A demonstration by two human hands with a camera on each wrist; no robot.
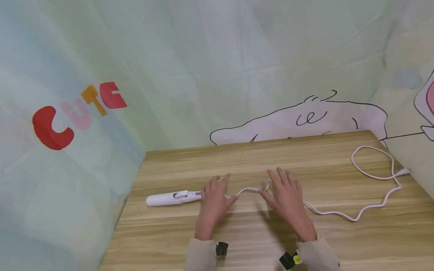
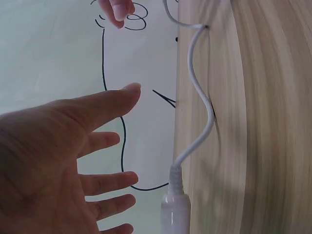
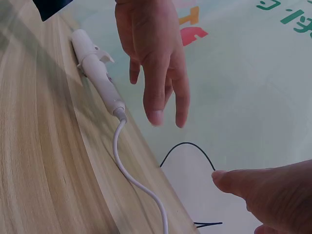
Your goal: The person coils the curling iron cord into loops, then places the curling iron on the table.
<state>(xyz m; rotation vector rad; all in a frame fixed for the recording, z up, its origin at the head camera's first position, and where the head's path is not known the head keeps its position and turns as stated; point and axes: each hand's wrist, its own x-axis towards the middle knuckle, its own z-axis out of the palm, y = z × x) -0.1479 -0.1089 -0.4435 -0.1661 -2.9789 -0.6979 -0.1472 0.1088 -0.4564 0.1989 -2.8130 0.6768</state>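
Before a backdrop (image 1: pixel 203 75) reading “CUTE,” its green characters (image 3: pixel 287 17) cropped, left hand (image 1: pixel 213 199) and right hand (image 1: pixel 287 195) splay empty over a white cord (image 1: pixel 333 212); the attached hair iron (image 1: pixel 164 199) lies left on the surface (image 1: pixel 251 241), handle partly hidden in the head view.

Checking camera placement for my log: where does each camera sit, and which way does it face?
Head: on the head, facing forward and down at the wooden table and white appliance; left grip, right grip and sleeves show.
Left wrist: on that wrist, facing the backdrop past the cord; left grip at left, right grip's fingers at top.
Right wrist: on that wrist, facing backdrop and appliance; its thumb lower right, left grip at top.
Shared by wrist views: cord, appliance, backdrop.
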